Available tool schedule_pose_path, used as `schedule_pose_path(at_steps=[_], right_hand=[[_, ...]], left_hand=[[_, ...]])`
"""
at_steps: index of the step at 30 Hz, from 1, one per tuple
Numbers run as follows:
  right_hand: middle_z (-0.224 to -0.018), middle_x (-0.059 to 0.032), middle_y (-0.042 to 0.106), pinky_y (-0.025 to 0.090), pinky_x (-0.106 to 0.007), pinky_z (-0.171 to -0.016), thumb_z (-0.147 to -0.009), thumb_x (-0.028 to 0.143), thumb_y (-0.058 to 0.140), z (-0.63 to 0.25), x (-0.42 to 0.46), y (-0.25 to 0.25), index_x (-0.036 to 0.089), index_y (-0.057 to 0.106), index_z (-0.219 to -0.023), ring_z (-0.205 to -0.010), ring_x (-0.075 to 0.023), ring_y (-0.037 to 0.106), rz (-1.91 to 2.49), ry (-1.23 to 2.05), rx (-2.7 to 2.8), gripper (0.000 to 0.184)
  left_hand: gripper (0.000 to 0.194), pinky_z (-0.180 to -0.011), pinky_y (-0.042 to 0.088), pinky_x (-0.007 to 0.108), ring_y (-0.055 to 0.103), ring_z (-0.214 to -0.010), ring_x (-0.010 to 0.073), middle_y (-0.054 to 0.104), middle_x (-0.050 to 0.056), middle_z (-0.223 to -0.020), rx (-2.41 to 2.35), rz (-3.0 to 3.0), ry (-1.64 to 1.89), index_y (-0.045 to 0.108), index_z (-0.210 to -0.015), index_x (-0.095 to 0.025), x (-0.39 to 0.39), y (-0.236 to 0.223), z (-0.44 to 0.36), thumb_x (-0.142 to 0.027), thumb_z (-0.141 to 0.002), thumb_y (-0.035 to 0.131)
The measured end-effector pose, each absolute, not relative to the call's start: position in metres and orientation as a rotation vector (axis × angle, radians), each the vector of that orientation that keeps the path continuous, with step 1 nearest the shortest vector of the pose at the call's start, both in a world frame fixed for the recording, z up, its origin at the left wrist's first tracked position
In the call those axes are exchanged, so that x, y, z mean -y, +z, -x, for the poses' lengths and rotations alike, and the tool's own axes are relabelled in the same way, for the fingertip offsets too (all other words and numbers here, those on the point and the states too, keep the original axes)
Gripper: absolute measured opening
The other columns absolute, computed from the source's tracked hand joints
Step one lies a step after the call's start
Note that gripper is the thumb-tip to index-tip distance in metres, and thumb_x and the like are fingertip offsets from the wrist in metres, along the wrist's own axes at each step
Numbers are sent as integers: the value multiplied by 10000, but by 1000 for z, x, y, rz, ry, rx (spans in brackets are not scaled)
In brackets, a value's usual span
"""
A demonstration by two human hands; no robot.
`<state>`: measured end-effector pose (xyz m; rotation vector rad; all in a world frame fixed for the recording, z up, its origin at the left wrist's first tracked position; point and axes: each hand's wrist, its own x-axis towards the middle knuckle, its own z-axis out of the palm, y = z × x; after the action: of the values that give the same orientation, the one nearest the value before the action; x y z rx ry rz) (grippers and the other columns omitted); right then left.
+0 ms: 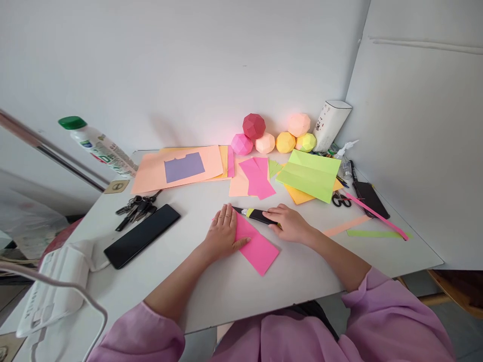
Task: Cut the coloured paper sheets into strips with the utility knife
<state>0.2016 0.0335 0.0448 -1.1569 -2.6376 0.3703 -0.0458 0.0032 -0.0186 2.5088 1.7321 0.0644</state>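
Observation:
A pink sheet of paper (260, 249) lies slantwise on the white table in front of me. My left hand (225, 234) rests flat on its left part, fingers stretched out, with the thumb across the sheet. My right hand (289, 222) is closed around a black and yellow utility knife (259, 215). The knife points left, its tip beside my left fingertips at the paper's upper end. Whether the blade touches the paper I cannot tell. Farther back lie more pink pieces (258, 178) and a creased green sheet (309, 175).
Several faceted paper balls (253, 126) stand against the wall. Scissors (341, 200), paper strips (362, 234) and a dark phone-like slab (372, 198) lie at right. At left are a black phone (142, 236), keys (138, 208), a bottle (100, 146) and a white power strip (56, 289).

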Motion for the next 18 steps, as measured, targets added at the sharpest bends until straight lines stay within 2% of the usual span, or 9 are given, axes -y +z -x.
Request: schedule_pose_path(at_steps=[14, 18], right_hand=[[-1182, -105, 648, 514, -449, -874, -839, 188, 559, -204, -36, 40, 170, 609, -1234, -1033, -268, 554, 1160, 328, 2619, 398], [-1174, -90, 655, 513, -450, -878, -828, 171, 559, -229, -38, 46, 184, 618, -1219, -1030, -267, 568, 1213, 356, 2589, 396]], left_hand=[[974, -1129, 155, 490, 36, -1428, 346, 75, 247, -1541, -1728, -2386, 22, 159, -1453, 23, -1, -2, 42, -708, -819, 268], [858, -1100, 233, 470, 145, -1419, 331, 154, 219, -1542, -1723, -2298, 161, 214, -1444, -43, -6, 8, 47, -643, -840, 320]])
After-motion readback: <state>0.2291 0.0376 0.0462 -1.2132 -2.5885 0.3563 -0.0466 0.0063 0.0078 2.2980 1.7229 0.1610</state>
